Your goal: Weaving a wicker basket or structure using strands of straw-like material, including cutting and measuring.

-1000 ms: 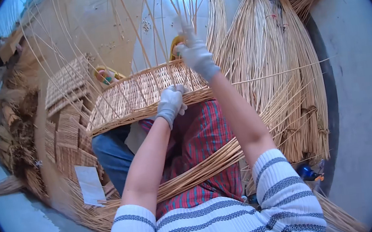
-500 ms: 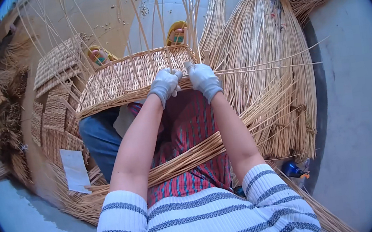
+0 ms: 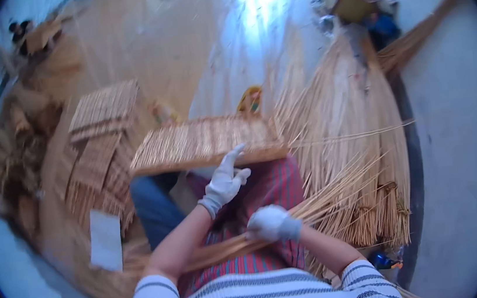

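Note:
A half-woven wicker piece [image 3: 191,142] with upright stakes, blurred by motion, lies across my knees. My left hand [image 3: 226,183], in a white glove, is at its near edge with fingers spread and open, one raised against the weave. My gloved right hand [image 3: 272,223] is lower, over the red striped cloth [image 3: 251,262] on my lap, with fingers closed around a bundle of long loose rods [image 3: 326,198]. The exact grip is smeared.
Stacked woven panels [image 3: 93,165] and a white sheet [image 3: 105,240] lie left, beside dark bundled material [image 3: 19,162]. Long pale rods [image 3: 357,106] cover the right side, with clutter [image 3: 351,1] beyond. My sandalled feet [image 3: 249,99] show past the wicker piece.
My right hand has left the wicker edge and moved down to the rods on my lap. My left hand has loosened, fingers now spread. The view has shifted and blurred.

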A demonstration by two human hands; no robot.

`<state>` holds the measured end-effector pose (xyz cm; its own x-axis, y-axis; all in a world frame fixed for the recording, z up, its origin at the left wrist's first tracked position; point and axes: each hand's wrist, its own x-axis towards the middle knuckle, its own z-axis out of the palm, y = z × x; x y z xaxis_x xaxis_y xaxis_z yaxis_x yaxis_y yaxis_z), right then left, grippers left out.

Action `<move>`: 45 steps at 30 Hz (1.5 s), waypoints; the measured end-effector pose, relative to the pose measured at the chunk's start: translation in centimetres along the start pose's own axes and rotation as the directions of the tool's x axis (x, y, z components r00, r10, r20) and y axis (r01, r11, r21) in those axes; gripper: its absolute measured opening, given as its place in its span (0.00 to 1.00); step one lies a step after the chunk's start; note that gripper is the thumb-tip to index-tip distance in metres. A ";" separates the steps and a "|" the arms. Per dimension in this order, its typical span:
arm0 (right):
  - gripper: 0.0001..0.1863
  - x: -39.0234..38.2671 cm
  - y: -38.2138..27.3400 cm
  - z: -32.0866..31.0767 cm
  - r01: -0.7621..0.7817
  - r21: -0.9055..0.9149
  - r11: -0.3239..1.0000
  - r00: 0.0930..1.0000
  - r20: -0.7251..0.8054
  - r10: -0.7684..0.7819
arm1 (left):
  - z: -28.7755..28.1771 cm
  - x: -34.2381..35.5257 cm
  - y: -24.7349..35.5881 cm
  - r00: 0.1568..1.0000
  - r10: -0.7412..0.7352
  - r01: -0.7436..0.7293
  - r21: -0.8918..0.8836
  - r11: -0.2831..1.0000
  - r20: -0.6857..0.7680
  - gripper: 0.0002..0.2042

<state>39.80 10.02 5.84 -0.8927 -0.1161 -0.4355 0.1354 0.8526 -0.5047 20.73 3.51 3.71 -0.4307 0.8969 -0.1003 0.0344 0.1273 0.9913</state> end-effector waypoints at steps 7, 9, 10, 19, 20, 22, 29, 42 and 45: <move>0.03 -1.5 8.6 -4.0 -0.115 0.130 0.985 0.581 -0.795 0.173 | -11.1 -11.1 3.1 0.994 0.034 -0.103 0.815 0.570 0.103 0.11; 0.08 -1.1 5.1 -6.6 -0.256 0.166 0.952 0.368 -0.894 0.255 | -14.2 -12.2 1.6 0.971 0.163 0.048 0.815 0.577 -0.173 0.04; 0.11 0.2 2.9 -6.6 -0.236 0.142 0.961 0.198 -0.962 0.190 | -15.2 -12.1 0.3 0.917 0.215 0.166 0.813 0.558 -0.335 0.03; 0.06 4.8 -1.3 -5.6 0.651 0.670 0.357 0.641 -0.737 0.215 | -12.5 -7.5 -0.6 0.992 0.092 -0.066 0.264 0.962 -0.090 0.09; 0.06 4.8 -1.2 -7.3 0.670 0.643 0.372 0.546 -0.766 0.340 | -13.1 -6.8 -0.7 0.980 0.105 -0.049 0.308 0.950 -0.167 0.09; 0.08 5.2 2.4 -7.6 0.670 0.677 0.304 0.419 -0.683 0.599 | -13.7 -5.7 -1.7 0.937 0.110 -0.033 0.229 0.973 -0.331 0.08; 0.10 5.4 4.0 -4.4 0.658 0.732 0.176 0.392 -0.534 0.749 | -11.8 -4.8 0.0 0.841 0.452 -0.137 0.693 0.708 -0.296 0.12; 0.14 4.0 -1.9 -0.8 0.108 0.231 0.967 0.906 -0.423 0.000 | -18.7 -16.0 -1.0 0.999 -0.017 0.035 0.452 0.891 -0.045 0.07; 0.05 3.7 0.1 -0.4 -0.037 0.210 0.977 0.781 -0.604 0.159 | -19.8 -18.5 -0.6 0.995 -0.081 0.093 0.359 0.929 -0.050 0.09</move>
<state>36.36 9.90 4.45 -0.9352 0.3529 0.0298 0.2553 0.7301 -0.6339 10.87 -21.56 6.70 -0.4768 0.8613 -0.1755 0.3158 0.3542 0.8802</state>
